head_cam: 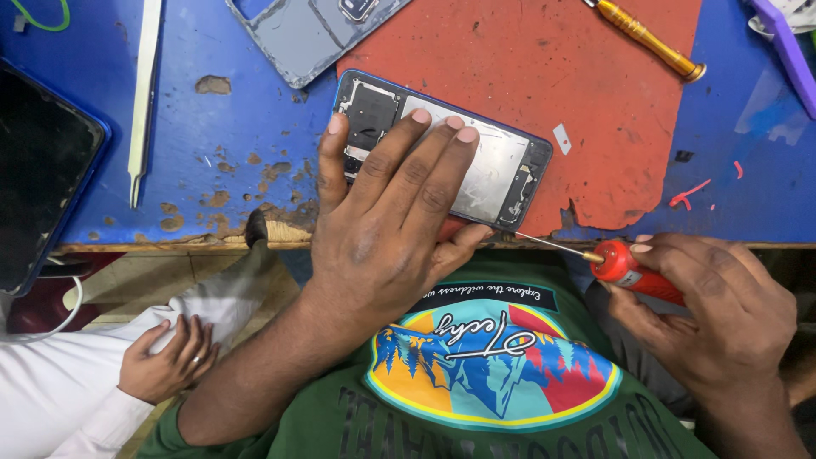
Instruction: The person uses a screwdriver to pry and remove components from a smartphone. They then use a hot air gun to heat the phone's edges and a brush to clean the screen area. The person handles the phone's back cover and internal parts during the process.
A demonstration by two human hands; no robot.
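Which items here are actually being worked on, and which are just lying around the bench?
In use:
- opened phone, pressed flat by left hand
- red-handled screwdriver, in right hand, tip at the phone's lower corner

Lying about:
- yellow screwdriver
- tweezers
- grey back cover
- dark phone at left

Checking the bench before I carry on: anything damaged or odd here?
Yes. The blue work surface is chipped and peeling near its front edge, and the red mat has a ragged, torn lower edge beside the opened phone.
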